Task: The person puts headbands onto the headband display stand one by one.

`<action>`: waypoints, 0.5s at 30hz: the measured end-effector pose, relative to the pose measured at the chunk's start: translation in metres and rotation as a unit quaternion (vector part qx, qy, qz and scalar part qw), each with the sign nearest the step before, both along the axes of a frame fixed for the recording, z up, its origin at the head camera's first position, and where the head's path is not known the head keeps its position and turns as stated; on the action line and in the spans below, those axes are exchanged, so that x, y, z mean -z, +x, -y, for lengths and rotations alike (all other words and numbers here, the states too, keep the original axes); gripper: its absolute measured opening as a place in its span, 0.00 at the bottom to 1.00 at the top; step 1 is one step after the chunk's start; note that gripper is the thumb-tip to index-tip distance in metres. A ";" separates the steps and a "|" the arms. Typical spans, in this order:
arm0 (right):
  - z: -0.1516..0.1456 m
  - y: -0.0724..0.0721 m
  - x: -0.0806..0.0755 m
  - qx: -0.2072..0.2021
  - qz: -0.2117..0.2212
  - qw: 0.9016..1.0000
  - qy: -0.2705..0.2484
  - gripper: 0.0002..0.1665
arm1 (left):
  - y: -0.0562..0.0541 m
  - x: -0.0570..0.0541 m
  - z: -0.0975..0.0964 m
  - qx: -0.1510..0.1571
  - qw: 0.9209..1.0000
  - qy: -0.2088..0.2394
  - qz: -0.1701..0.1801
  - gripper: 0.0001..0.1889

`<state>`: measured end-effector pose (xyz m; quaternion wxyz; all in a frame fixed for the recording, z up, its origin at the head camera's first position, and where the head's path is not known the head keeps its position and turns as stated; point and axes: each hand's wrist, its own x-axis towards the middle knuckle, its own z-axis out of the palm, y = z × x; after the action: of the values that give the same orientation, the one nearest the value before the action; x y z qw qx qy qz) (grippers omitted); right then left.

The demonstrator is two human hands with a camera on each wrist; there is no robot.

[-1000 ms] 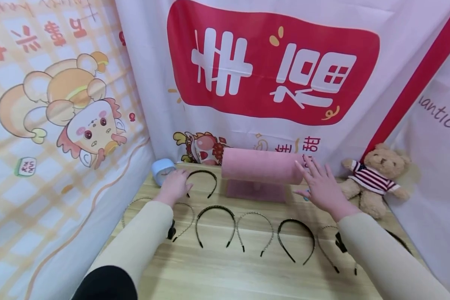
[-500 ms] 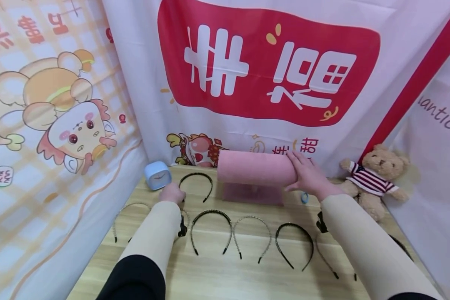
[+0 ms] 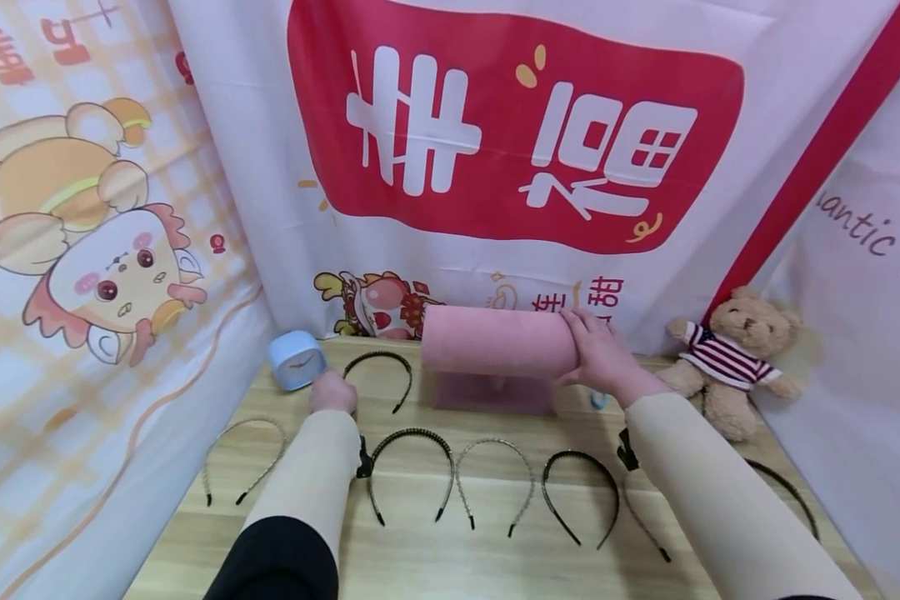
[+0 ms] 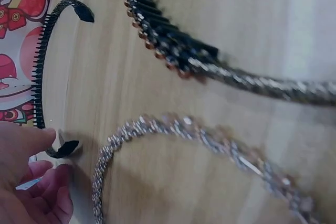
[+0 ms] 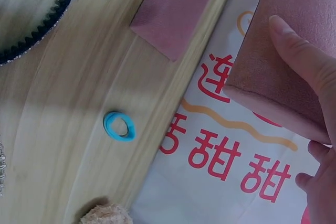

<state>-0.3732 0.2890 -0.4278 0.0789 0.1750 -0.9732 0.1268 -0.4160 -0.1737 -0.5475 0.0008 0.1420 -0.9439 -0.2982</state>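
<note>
My right hand (image 3: 603,354) grips the right end of a pink velvet-covered display roll (image 3: 495,343) standing on a flat pink base. In the right wrist view the thumb (image 5: 296,48) lies along the roll (image 5: 294,19), the other fingers lower at its end. My left hand (image 3: 333,392) is between the clock and the black toothed headband (image 3: 378,357) at the back left. In the left wrist view its thumb overlaps this headband (image 4: 39,77) near one end, fingers partly bent with a gap to the thumb. The headband's left end is hidden in the head view.
A blue clock (image 3: 297,361) stands back left. Across the front lie beaded and toothed headbands, among them a black one (image 3: 581,458), a silvery one (image 3: 495,442) and a dark beaded one (image 3: 412,433). A teddy bear (image 3: 750,325) sits right; a blue ring-shaped band (image 5: 128,129) lies near the roll.
My right hand has come in from the right and taken hold of the roll's end. My left hand has drawn slightly down toward the headband's left end, fingers more bent. The view has shifted right.
</note>
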 end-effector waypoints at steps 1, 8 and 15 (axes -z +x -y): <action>0.000 0.000 0.001 0.000 -0.003 1.000 0.002 0.75 | -0.001 0.001 -0.001 -0.001 1.000 0.000 0.001 0.20; -0.004 0.004 -0.001 0.007 -0.007 1.000 0.000 0.73 | -0.011 0.016 -0.003 0.016 1.000 0.004 0.004 0.19; -0.001 0.000 -0.002 0.006 0.000 1.000 0.009 0.72 | -0.020 0.011 -0.001 0.032 0.999 0.004 -0.002 0.14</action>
<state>-0.3732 0.2896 -0.4259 0.0777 0.1695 -0.9754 0.1175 -0.4361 -0.1731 -0.5586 -0.0075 0.1117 -0.9468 -0.3017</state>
